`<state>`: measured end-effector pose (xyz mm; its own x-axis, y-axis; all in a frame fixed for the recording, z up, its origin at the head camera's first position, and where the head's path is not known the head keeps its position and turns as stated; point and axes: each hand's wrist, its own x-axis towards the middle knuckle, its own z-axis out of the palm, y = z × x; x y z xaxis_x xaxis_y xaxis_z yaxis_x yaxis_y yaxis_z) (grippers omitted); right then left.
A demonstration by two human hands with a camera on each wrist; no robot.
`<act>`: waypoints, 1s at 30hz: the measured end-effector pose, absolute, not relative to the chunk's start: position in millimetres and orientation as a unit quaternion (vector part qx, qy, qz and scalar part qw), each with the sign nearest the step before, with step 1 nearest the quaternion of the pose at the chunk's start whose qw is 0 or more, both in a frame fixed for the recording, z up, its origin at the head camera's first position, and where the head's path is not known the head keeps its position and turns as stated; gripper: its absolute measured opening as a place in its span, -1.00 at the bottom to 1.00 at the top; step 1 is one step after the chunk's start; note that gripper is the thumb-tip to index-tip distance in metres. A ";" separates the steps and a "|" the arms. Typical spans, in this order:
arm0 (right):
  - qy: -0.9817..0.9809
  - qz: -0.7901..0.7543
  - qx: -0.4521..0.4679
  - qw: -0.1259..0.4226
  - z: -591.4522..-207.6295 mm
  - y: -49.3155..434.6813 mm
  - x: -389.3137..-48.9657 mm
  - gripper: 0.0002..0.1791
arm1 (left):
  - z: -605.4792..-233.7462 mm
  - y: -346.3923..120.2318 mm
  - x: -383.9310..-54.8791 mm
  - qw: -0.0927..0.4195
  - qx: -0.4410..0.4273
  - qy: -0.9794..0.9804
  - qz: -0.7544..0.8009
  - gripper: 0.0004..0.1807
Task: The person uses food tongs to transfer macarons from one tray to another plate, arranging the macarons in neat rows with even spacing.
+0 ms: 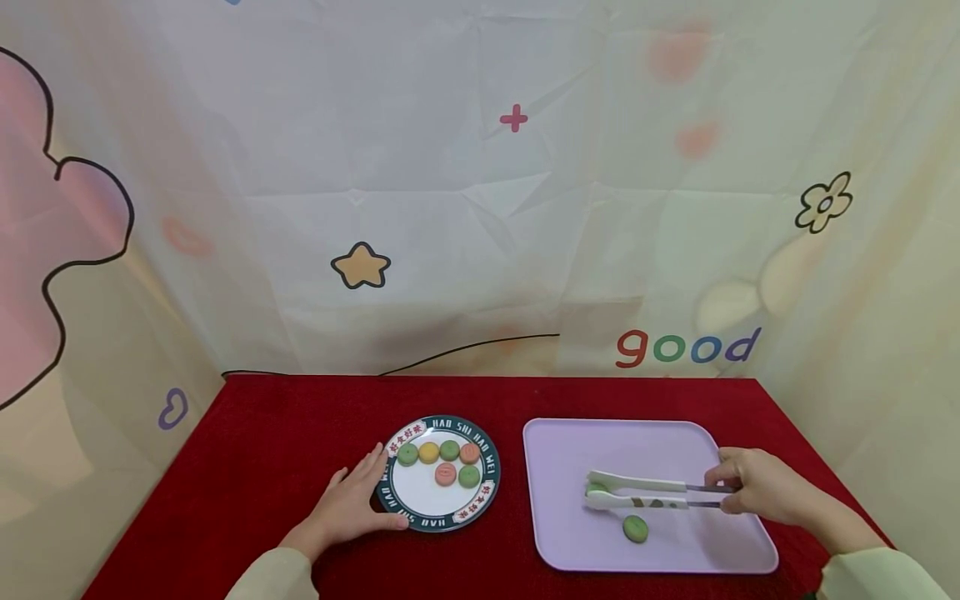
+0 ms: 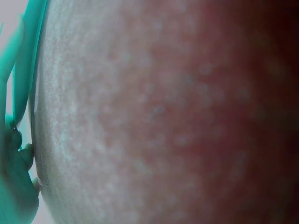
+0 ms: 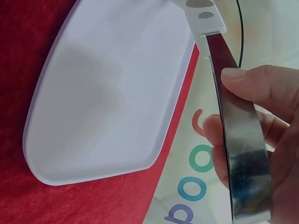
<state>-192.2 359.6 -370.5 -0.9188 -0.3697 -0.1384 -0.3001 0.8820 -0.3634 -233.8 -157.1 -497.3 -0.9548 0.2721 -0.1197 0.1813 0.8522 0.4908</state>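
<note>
In the head view my right hand (image 1: 768, 485) grips the metal handles of white-tipped tongs (image 1: 641, 482). The tongs' tips lie on both sides of a green macaron (image 1: 597, 488) on the lilac tray (image 1: 712, 546). A second green macaron (image 1: 635, 528) sits just below the tongs. My left hand (image 1: 347, 507) rests at the left rim of a round plate (image 1: 423, 493), fingers and thumb spread along its edge. Green, yellow and pink macarons (image 1: 446, 474) lie on this plate. The right wrist view shows thumb and fingers about the steel handle (image 3: 243, 140).
A red cloth (image 1: 262, 450) covers the table under plate and tray. Behind it hangs a pale printed backdrop (image 1: 450, 208), which also runs down both sides. The left wrist view is mostly a blurred close surface.
</note>
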 end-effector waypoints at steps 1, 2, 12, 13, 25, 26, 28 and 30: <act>0.965 -0.169 -0.175 0.101 -370.3 359.1 -192.7 -0.81 | -496.9 -156.9 -233.7 0.093 0.118 0.958 0.245 0.24; 0.965 -0.168 -0.176 0.100 -370.1 358.5 -193.1 -0.81 | -496.6 -156.7 -233.7 0.093 0.119 0.958 0.245 0.24; 0.963 -0.176 -0.182 0.091 -367.0 350.8 -198.9 -0.77 | -498.2 -156.9 -234.8 0.093 0.117 0.958 0.244 0.24; 0.963 -0.175 -0.183 0.088 -366.6 349.7 -199.4 -0.77 | -498.3 -157.0 -234.8 0.093 0.117 0.958 0.244 0.24; 0.960 -0.172 -0.206 0.075 -366.4 335.6 -206.3 -0.79 | -497.7 -157.5 -233.5 0.093 0.118 0.957 0.248 0.24; 0.960 -0.169 -0.209 0.073 -366.3 334.0 -206.8 -0.79 | -497.6 -157.4 -233.4 0.093 0.118 0.957 0.249 0.24; 0.961 -0.163 -0.215 0.066 -365.8 330.7 -208.2 -0.80 | -497.5 -157.3 -233.3 0.093 0.117 0.957 0.250 0.24; 0.961 -0.159 -0.221 0.058 -364.9 327.4 -210.1 -0.81 | -497.3 -157.0 -233.5 0.093 0.116 0.956 0.252 0.23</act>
<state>-210.1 327.4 -364.9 -0.8958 -0.4426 -0.0408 -0.4060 0.8522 -0.3301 -233.5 -157.0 -497.3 -0.9557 0.2691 -0.1195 0.1754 0.8462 0.5031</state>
